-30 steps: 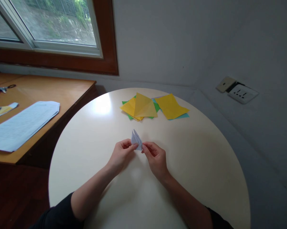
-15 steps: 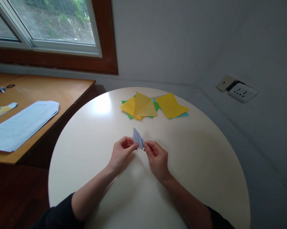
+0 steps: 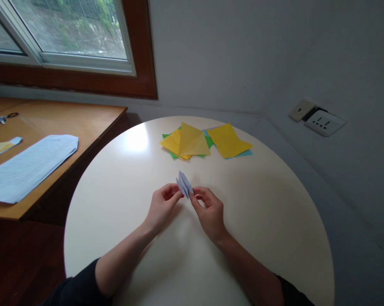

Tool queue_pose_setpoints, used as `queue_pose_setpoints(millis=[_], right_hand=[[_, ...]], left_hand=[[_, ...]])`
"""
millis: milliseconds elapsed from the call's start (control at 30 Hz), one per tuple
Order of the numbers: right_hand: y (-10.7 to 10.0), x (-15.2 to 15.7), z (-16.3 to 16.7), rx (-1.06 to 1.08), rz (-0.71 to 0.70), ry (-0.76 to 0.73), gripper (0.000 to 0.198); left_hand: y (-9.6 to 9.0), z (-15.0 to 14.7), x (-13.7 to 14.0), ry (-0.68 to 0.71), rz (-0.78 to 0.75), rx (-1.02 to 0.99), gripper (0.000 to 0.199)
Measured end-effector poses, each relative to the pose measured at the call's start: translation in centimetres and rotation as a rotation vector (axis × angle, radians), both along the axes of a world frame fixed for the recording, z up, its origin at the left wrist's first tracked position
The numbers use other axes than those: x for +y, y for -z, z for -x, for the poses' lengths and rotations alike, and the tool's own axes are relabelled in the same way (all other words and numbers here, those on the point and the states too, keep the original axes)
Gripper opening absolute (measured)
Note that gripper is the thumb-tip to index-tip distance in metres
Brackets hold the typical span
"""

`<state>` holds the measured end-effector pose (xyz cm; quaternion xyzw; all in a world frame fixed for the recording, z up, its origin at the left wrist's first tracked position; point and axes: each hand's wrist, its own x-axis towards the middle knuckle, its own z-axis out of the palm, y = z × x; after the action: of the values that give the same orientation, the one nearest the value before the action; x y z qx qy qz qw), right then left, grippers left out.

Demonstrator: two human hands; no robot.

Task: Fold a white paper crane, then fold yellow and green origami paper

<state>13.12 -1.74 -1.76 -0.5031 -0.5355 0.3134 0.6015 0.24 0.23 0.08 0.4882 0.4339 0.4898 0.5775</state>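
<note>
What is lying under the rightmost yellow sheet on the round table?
Under the yellow sheet, a blue-green sheet sticks out along the near edge, and a purple edge shows at the upper left. Whatever else lies beneath is covered.

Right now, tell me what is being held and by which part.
A folded white paper, held near its bottom: left hand at the left side, right hand at the right.
</note>
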Motion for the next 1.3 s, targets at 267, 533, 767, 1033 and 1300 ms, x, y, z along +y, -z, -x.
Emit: queue_pose_setpoints(millis=[267, 533, 767, 1033, 1300], right_hand=[[0.1, 0.1, -0.1, 0.032, 0.029, 0.033, 0.017], [0.2, 0.0, -0.1, 0.004, 0.002, -0.064, 0.016], [-0.1, 0.1, -0.5, -0.17, -0.102, -0.001, 0.007], [-0.1, 0.0, -0.4, -0.079, -0.046, -0.056, 0.009], [-0.3, 0.1, -0.1, 0.234, 0.166, -0.128, 0.016]], left_hand=[[-0.1, -0.3, -0.3, -0.013, -0.08, -0.025, 0.027], [0.1, -0.2, -0.2, -0.052, -0.189, 0.04, 0.02], [0.4, -0.1, -0.1, -0.071, -0.24, 0.088, 0.02], [0.8, 0.1, -0.1, -0.089, -0.3, 0.132, 0.024], [1.0, 0.5, -0.1, -0.154, -0.423, 0.236, 0.004]])
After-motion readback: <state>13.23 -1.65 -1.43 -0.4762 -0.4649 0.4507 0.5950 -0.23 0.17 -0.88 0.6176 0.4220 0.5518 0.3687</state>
